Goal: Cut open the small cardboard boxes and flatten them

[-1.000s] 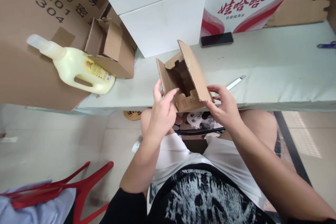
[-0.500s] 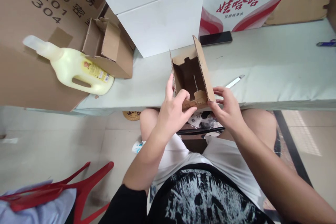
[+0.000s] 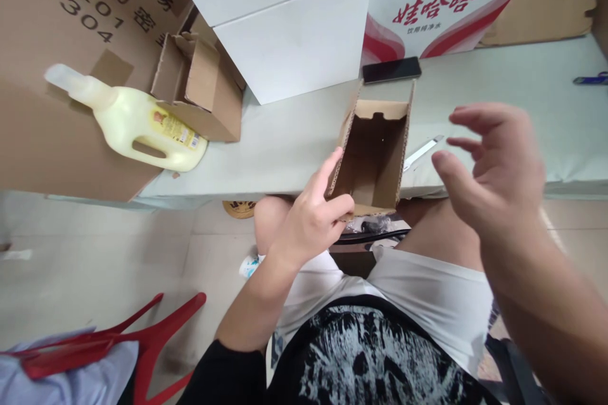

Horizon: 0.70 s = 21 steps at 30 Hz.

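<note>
A small brown cardboard box (image 3: 380, 168) stands at the front edge of the cloth-covered table, its open top facing me and its flaps raised. My left hand (image 3: 316, 212) grips the box's near left corner, with the index finger along the left wall and other fingers at the near edge. Away from the box, to its right, my right hand (image 3: 494, 168) hangs above the table, slightly blurred, fingers apart and curved with nothing between them. A white utility knife (image 3: 422, 153) lies just right of the box, left of my right hand's fingertips.
Behind the box lies a black phone (image 3: 392, 69) against a white printed carton (image 3: 427, 19). To the left are a bottle of yellow liquid (image 3: 147, 126), another small cardboard box (image 3: 213, 88) and a large carton (image 3: 57, 126). A blue-handled item (image 3: 591, 80) rests far right.
My right hand has let go of the box and moved right and up. The box has shifted right and turned, its near flap no longer standing across the opening. My left hand stays on it.
</note>
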Tool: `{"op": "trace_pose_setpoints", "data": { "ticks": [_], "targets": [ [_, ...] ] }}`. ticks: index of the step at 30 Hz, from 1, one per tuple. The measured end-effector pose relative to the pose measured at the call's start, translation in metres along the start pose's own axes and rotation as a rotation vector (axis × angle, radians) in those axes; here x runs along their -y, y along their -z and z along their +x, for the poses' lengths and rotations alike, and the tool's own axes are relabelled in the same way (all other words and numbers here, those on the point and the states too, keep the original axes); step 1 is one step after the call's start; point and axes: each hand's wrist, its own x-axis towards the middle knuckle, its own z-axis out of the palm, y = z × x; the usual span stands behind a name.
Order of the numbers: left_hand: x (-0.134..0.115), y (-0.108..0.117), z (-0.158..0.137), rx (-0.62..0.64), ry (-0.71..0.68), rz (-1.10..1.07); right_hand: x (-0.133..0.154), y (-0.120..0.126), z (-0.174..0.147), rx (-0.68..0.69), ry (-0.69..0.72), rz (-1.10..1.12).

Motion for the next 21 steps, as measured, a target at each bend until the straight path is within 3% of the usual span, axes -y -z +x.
{"op": "trace_pose_setpoints", "data": {
  "ticks": [2,4,9,14,18,21],
  "targets": [
    [-0.001,-0.002,0.001,-0.012,-0.089,-0.048,0.012,0.008,0.021,-0.014,0.134,-0.155],
    [-0.002,-0.004,0.002,-0.016,-0.152,-0.092,0.018,0.009,0.042,0.079,0.193,-0.344],
    [-0.004,-0.006,0.004,0.007,-0.198,-0.122,-0.010,-0.008,0.082,0.456,0.062,-0.710],
    [0.001,-0.003,0.000,0.008,-0.228,-0.201,-0.041,-0.021,0.099,0.505,0.060,-0.682],
    [0.008,-0.001,-0.006,0.021,-0.170,-0.226,-0.025,-0.021,0.104,0.571,-0.175,-0.764],
    [0.015,0.000,-0.011,0.019,-0.126,-0.219,-0.015,-0.019,0.107,0.519,-0.232,-0.700]
  ]
}}
